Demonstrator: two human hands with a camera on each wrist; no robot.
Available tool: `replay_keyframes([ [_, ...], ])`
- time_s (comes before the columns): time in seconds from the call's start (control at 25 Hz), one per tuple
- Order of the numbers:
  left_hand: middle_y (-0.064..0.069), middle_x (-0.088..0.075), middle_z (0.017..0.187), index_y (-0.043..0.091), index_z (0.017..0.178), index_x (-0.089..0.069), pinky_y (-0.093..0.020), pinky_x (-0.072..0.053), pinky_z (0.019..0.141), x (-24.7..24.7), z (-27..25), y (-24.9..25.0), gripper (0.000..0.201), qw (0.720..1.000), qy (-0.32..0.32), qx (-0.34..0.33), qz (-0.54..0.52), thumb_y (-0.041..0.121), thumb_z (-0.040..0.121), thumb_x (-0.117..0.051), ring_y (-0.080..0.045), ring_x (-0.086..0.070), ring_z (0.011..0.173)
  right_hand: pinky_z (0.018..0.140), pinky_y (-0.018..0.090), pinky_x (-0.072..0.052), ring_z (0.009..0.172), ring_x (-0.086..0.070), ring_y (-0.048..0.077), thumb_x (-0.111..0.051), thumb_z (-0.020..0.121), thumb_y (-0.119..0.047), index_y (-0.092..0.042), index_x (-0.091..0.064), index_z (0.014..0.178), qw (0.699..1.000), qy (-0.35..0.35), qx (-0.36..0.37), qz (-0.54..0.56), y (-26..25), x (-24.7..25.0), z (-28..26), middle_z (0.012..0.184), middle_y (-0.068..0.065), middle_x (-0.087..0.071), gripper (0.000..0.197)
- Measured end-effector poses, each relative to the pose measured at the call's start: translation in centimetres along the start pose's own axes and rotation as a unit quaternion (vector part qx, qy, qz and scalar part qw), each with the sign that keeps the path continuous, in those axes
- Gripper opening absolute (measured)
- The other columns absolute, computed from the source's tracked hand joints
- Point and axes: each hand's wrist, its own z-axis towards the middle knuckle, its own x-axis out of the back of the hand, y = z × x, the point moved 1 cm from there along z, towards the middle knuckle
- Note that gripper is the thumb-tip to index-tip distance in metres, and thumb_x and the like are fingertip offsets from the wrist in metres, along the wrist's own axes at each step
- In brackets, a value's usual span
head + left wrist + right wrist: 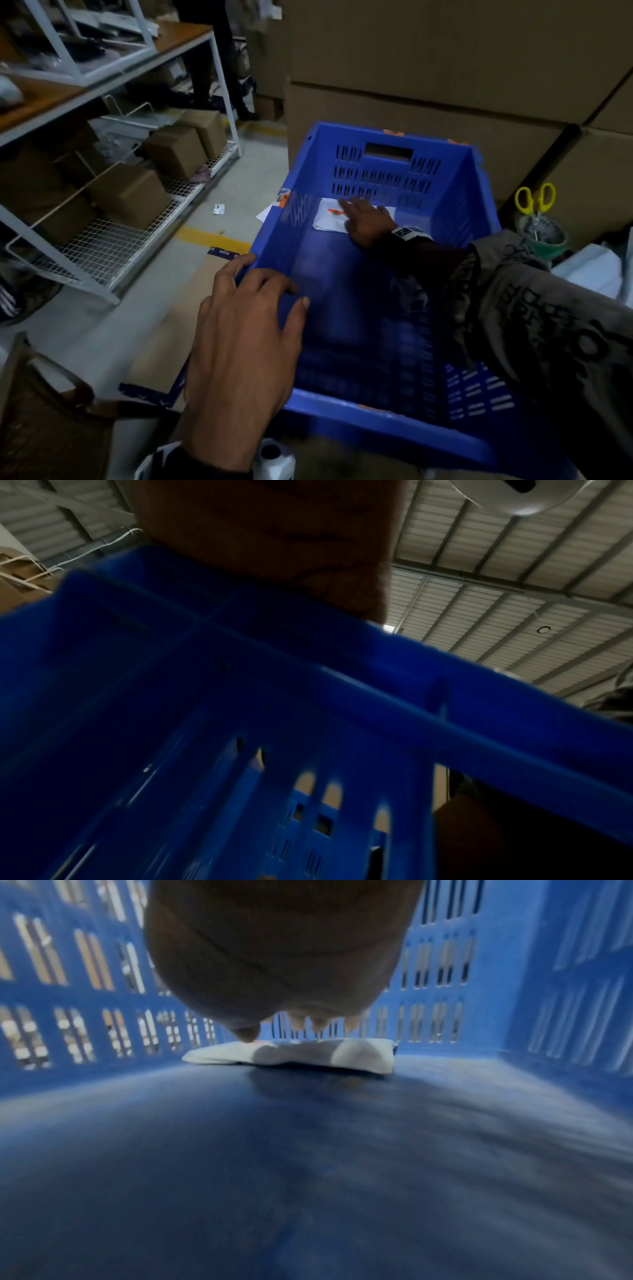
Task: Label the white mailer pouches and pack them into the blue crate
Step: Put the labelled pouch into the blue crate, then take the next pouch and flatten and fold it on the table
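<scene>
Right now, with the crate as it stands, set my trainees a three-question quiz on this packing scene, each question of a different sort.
1. True or false: the right hand lies flat on the white mailer pouch.
2. The left hand rests on the blue crate's: A) handle slot B) rim C) floor
3. Fill in: the pouch lies by the crate's ____ wall.

Key: 1 true; 2 B; 3 far

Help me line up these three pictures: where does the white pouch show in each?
Head: white pouch at the crate's far end, under the right hand.
Left wrist: not in view; only the blue crate.
Right wrist: pouch centre, on the floor by the far wall.
Shared landmark: the crate's slotted wall.
</scene>
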Motion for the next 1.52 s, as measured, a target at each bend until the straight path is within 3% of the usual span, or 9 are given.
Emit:
replay_keyframes([
  [0.24,0.015,-0.067,0.111,0.032,0.098,-0.068,-0.042,-0.049,0.093,0.2,-0.1,0.2,0.012,1.0,0.01,0.0,-0.01,0.042,0.09,-0.067,-0.016,-0.039,0.137,0.119,0.039,-0.031,0.149,-0.035,0.033,-0.046,0.107,-0.028,-0.011,-0.031,0.159,0.998,0.02,-0.003,0.055,-1.0,4.0,-0.9,0.164,0.015,-0.034,0.057],
  [0.44,0.012,-0.068,0.114,0.032,0.098,-0.068,-0.042,-0.047,0.095,0.1,-0.2,0.3,0.014,1.0,0.012,0.009,-0.014,0.044,0.091,-0.067,-0.016,-0.038,0.137,0.076,0.033,-0.049,0.089,-0.062,0.027,-0.062,0.1,-0.02,-0.013,-0.065,0.1,0.991,-0.129,-0.024,0.034,-2.5,13.9,-7.0,0.101,0.011,-0.068,0.007],
  [0.6,0.01,-0.068,0.116,0.031,0.099,-0.07,-0.043,-0.045,0.098,0.0,-0.2,0.2,0.017,1.0,0.023,0.014,-0.012,0.046,0.09,-0.067,-0.014,-0.037,0.137,0.067,0.029,-0.043,0.077,-0.058,0.019,-0.069,0.094,-0.026,-0.019,-0.06,0.077,0.993,-0.087,0.059,-0.058,-2.5,17.6,-16.6,0.074,-0.005,-0.061,0.021],
  [0.72,0.003,-0.066,0.12,0.031,0.1,-0.071,-0.042,-0.044,0.098,0.1,-0.2,0.2,0.02,0.999,0.032,0.037,-0.009,0.047,0.09,-0.065,-0.018,-0.042,0.133,0.08,0.029,-0.046,0.094,-0.065,0.02,-0.069,0.096,-0.028,-0.025,-0.065,0.095,0.987,-0.046,0.145,-0.049,-0.8,14.6,-25.1,0.094,-0.006,-0.068,0.005],
  [0.84,-0.004,-0.07,0.108,0.029,0.098,-0.074,-0.042,-0.048,0.087,0.3,-1.4,1.2,0.019,0.993,0.084,0.08,-0.004,0.044,0.092,-0.064,-0.029,-0.059,0.11,0.091,0.038,-0.054,0.105,-0.068,0.023,-0.056,0.1,-0.039,-0.017,-0.071,0.115,0.962,0.096,0.254,0.041,0.9,10.6,-33.4,0.115,0.002,-0.072,0.031],
  [1.12,-0.011,-0.069,0.104,0.011,0.104,-0.069,-0.047,-0.04,0.098,-3.9,-11.7,17.6,0.017,0.953,0.274,-0.076,-0.108,0.024,0.101,-0.059,-0.036,-0.061,0.1,0.095,0.019,-0.046,0.115,-0.06,0.005,-0.068,0.098,-0.035,-0.025,-0.054,0.141,0.953,0.185,0.109,0.212,11.4,4.6,-48.9,0.132,-0.009,-0.059,0.046],
  [1.32,0.0,-0.066,0.124,0.026,0.121,-0.065,-0.045,-0.05,0.096,-14.7,-16.5,32.7,0.037,0.956,-0.037,-0.275,-0.091,0.047,0.096,-0.049,-0.025,-0.061,0.112,0.091,0.023,-0.043,0.118,-0.06,0.012,-0.075,0.092,-0.037,-0.028,-0.057,0.137,0.961,0.155,-0.084,0.214,25.1,2.8,-54.1,0.132,-0.007,-0.061,0.049],
  [1.4,0.002,-0.034,0.161,0.03,0.154,-0.036,-0.039,-0.033,0.116,-20.2,-18.1,34.9,0.073,0.928,-0.245,-0.281,0.018,0.066,0.091,-0.041,-0.023,-0.036,0.146,0.096,0.027,-0.043,0.123,-0.058,0.024,-0.079,0.089,-0.037,-0.016,-0.055,0.139,0.935,0.203,-0.174,0.232,30.8,2.9,-53.5,0.134,0.007,-0.059,0.06],
  [1.52,0.011,0.024,0.166,0.037,0.16,0.012,-0.044,0.001,0.125,-25.1,-20.2,34.8,0.099,0.879,-0.408,-0.225,0.1,0.079,0.089,-0.043,-0.018,0.016,0.155,0.109,0.041,-0.038,0.134,-0.047,0.038,-0.077,0.087,-0.052,0.001,-0.043,0.146,0.873,0.252,-0.307,0.283,36.8,4.2,-49.5,0.143,0.022,-0.049,0.086],
])
